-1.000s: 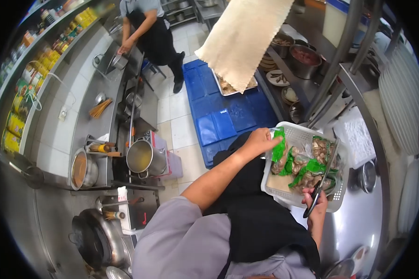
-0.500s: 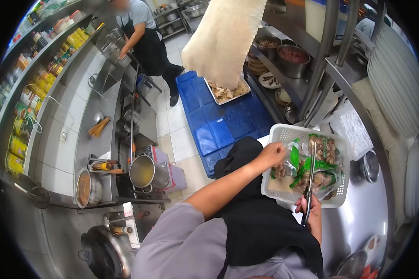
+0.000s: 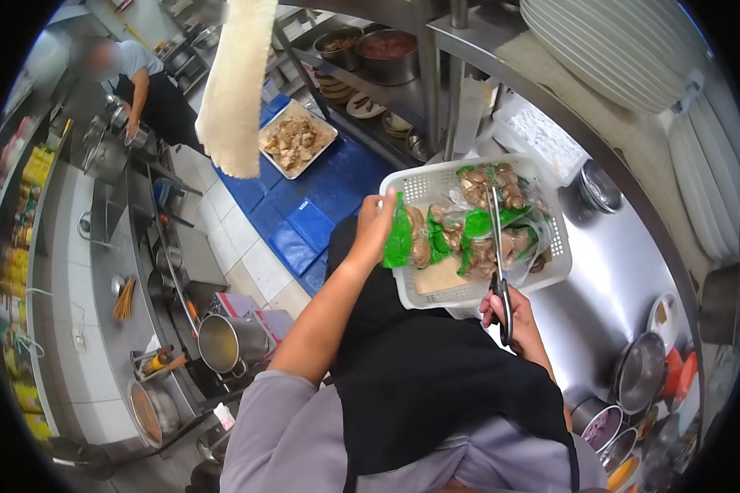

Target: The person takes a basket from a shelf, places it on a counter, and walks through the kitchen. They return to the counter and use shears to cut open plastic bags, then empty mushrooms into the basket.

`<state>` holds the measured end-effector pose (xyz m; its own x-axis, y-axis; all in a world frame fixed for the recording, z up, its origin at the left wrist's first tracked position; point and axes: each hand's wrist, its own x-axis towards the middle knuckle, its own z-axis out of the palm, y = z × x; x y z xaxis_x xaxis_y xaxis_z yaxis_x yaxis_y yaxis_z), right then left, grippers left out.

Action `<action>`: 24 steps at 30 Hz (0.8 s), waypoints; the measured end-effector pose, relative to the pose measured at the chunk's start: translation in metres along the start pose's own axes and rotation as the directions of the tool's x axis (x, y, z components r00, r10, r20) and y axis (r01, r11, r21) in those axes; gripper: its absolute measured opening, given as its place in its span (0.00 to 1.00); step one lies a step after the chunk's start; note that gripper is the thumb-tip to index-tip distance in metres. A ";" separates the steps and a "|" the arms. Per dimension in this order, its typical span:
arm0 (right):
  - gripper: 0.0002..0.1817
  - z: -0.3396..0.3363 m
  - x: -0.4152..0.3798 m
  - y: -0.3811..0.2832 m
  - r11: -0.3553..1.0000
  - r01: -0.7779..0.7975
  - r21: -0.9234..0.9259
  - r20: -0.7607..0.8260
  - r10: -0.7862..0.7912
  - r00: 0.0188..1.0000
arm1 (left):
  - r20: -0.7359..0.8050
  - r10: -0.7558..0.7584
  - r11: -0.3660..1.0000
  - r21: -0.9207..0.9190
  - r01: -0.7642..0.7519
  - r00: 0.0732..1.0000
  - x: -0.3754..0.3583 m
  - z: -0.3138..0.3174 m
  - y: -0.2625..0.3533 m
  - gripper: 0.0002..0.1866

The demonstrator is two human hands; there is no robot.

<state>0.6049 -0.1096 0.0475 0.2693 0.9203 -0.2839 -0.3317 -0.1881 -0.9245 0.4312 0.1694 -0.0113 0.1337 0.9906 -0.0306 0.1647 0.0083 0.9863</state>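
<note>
My left hand (image 3: pixel 376 228) is closed on the green end of a plastic bag (image 3: pixel 399 234) at the basket's left side. My right hand (image 3: pixel 514 316) grips a pair of scissors (image 3: pixel 503 308) by the black handles, with the metal blades pointing away from me over the bags. Whether the blades are apart is hard to make out. Several clear-and-green bags of brown chunks (image 3: pixel 492 187) lie in a white perforated plastic basket (image 3: pixel 561 267). Beneath them shows a flat tan piece (image 3: pixel 440 278).
The basket stands on a steel counter (image 3: pixel 600 263). White plates (image 3: pixel 608 49) are stacked at upper right, and metal bowls (image 3: pixel 640 374) sit at lower right. A tray of chopped food (image 3: pixel 298 140) rests on a blue lid (image 3: pixel 345 177). A pale strip (image 3: pixel 237 90) hangs ahead; another person (image 3: pixel 140 78) stands far left.
My view has turned to the right. My left hand has moved to the basket's left edge with the green bag end. My right hand still holds the scissors over the bags.
</note>
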 end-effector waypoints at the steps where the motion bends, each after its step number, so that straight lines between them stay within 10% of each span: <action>1: 0.13 0.002 0.000 -0.002 0.999 -0.033 0.018 0.001 0.032 0.999 | 0.009 -0.001 1.000 0.001 0.001 1.000 -0.007 -0.007 0.005 0.18; 3: 0.14 0.004 -0.001 -0.005 0.996 -0.081 0.030 0.006 0.081 0.997 | 0.302 0.050 0.980 0.169 -0.105 0.952 -0.021 -0.021 0.018 0.14; 7: 0.13 0.003 0.001 -0.009 0.994 -0.099 0.050 0.036 0.097 0.995 | 0.347 -0.046 0.997 0.069 0.023 0.937 -0.003 -0.012 0.018 0.12; 12: 0.14 0.008 0.001 -0.029 0.997 -0.070 -0.014 0.120 0.071 0.990 | 0.214 -0.013 0.894 -0.435 0.108 0.977 0.007 -0.002 0.068 0.09; 16: 0.16 0.002 0.004 -0.019 0.990 -0.132 -0.056 0.162 0.139 0.977 | 0.235 -0.061 0.998 -0.019 0.068 0.970 0.016 -0.025 0.026 0.11; 18: 0.16 -0.004 0.012 -0.004 0.986 -0.145 -0.078 0.173 0.156 0.972 | 0.292 0.079 0.978 -0.208 -0.017 0.953 0.009 -0.032 0.009 0.13; 24: 0.16 -0.005 0.027 0.002 0.985 -0.172 0.002 0.210 0.168 0.963 | 0.400 -0.020 0.989 0.145 -0.042 0.916 0.002 -0.047 0.002 0.12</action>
<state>0.6166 -0.0865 0.0370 0.0141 0.9268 -0.3753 -0.3744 -0.3431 -0.8614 0.3862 0.1775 -0.0016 0.5106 0.8525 -0.1123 0.2986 -0.0533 0.9529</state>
